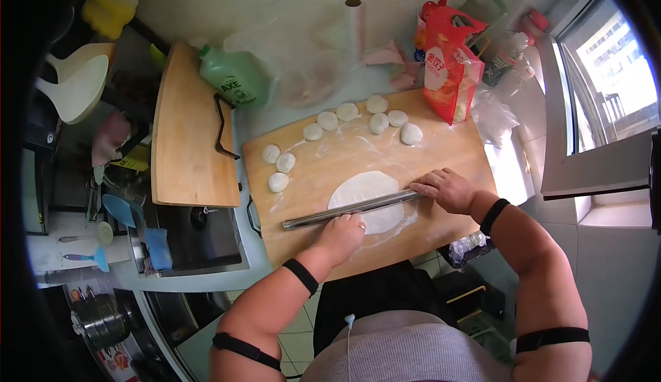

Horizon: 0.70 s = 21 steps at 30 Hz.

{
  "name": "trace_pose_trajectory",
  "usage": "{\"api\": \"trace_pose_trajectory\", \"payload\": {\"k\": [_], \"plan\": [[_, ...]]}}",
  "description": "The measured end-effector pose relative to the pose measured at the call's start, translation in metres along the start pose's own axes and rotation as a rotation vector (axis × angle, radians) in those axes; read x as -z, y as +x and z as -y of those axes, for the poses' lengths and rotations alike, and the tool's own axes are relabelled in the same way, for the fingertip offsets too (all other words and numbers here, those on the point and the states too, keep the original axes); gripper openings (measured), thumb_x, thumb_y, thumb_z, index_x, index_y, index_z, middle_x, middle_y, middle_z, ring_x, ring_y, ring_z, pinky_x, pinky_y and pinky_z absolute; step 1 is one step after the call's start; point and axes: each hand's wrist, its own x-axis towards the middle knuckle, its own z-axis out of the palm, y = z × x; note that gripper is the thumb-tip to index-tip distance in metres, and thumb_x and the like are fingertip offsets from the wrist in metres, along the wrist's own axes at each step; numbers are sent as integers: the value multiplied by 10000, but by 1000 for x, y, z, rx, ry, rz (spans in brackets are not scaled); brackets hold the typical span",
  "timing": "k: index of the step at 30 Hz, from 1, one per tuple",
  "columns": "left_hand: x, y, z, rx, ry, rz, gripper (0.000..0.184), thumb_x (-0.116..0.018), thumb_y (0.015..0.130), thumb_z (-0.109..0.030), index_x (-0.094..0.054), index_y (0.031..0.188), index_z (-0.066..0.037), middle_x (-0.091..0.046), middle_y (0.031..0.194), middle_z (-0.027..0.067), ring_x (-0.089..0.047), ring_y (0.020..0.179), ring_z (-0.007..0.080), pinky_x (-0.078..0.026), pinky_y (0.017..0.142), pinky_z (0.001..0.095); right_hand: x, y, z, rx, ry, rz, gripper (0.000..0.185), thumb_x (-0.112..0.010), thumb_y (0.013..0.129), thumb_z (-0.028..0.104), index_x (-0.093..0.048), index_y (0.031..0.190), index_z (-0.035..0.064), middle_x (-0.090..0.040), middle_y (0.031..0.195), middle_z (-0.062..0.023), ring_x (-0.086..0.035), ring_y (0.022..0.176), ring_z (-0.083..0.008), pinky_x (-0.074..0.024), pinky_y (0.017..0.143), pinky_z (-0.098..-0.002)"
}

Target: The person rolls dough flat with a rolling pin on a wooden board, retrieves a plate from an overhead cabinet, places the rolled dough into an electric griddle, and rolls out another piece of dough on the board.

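Observation:
A steel rolling pin [310, 219] lies slantwise across a flat, round sheet of dough [365, 185] on a wooden board [427, 237]. My left hand [342, 237] is on the near side of the pin, left of the dough's middle, with its fingers closed on the bar. My right hand [447, 189] grips the pin's right end, thumb along it. Both palms face down, so parts of the fingers are hidden. Beyond the pin, several small dough balls [378, 123] sit along the board's far side, with more dough balls [278, 182] at its left.
A red flour bag [446, 72] stands at the board's far right corner. On the left are an upright wooden board [193, 134], a green detergent bottle [234, 79] and a sink [206, 244]. An open window [606, 72] juts in at the right. Flour dusts the work surface.

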Motion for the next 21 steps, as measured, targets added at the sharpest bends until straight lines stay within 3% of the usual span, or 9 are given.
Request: {"api": "trace_pose_trajectory", "payload": {"k": [3,5,6,8,11,12,15,19,21], "plan": [[60,18,3,-56,58,189,162,-661,785,-157,-627,876,-28,-616,1069,125,-587,992,300,-486,834,387,16,21,15,21,-68,-172,620,-674,724,110,-487,1315,125,-553,1155,-103,-558,1043,-260,-451,915,-371],[100,32,-7,322,-333,208,210,-630,823,-173,-632,949,-6,-604,1106,143,-575,1020,321,-474,867,396,31,24,38,-151,107,-361,570,-643,735,67,-506,1287,100,-561,1152,-132,-561,1057,-295,-463,916,-406],[97,33,0,317,-336,210,210,-630,823,-173,-632,949,-6,-604,1106,143,-575,1020,321,-474,867,396,29,27,46,-157,106,-358,570,-643,735,67,-506,1287,100,-561,1152,-132,-561,1057,-295,-463,916,-406],[85,33,20,323,-148,-256,354,-572,873,-199,-570,1175,-14,-525,1273,163,-486,1198,335,-372,1023,465,21,36,66,-216,381,-493,560,-628,742,46,-502,1287,77,-553,1184,-170,-553,1090,-341,-461,935,-444],[52,26,-13,157,67,-306,483,-560,884,-196,-477,1316,2,-392,1436,160,-342,1354,321,-249,1106,520,-6,57,92,-93,331,-515,601,-585,781,71,-427,1356,3,-504,1299,-218,-489,1218,-379,-414,1013,-457],[30,23,-21,162,99,-120,621,-592,864,-233,-381,1388,26,-295,1498,176,-226,1421,315,-152,1138,545,-13,62,105,-98,331,-513,601,-585,781,71,-427,1356,3,-504,1299,-218,-489,1218,-379,-414,1013,-457],[-14,8,-36,158,69,-209,563,-439,907,-209,-361,1418,15,-283,1523,144,-212,1437,260,-140,1158,502,-33,73,120,-267,146,-328,626,-565,797,133,-389,1376,-28,-465,1381,-187,-439,1297,-347,-337,1077,-477],[-15,25,-22,160,174,-274,578,-494,880,-195,-370,1410,-1,-331,1492,167,-262,1414,277,-168,1150,497,-33,85,106,-268,83,-333,671,-521,823,231,-336,1416,-21,-364,1471,-181,-335,1380,-314,-267,1117,-485],[8,40,-15,187,22,-284,564,-487,879,-191,-382,1406,-19,-359,1476,163,-285,1403,275,-179,1149,479,-21,99,96,-343,75,-279,680,-500,838,278,-323,1426,-14,-329,1494,-178,-297,1400,-306,-235,1132,-484]]}}
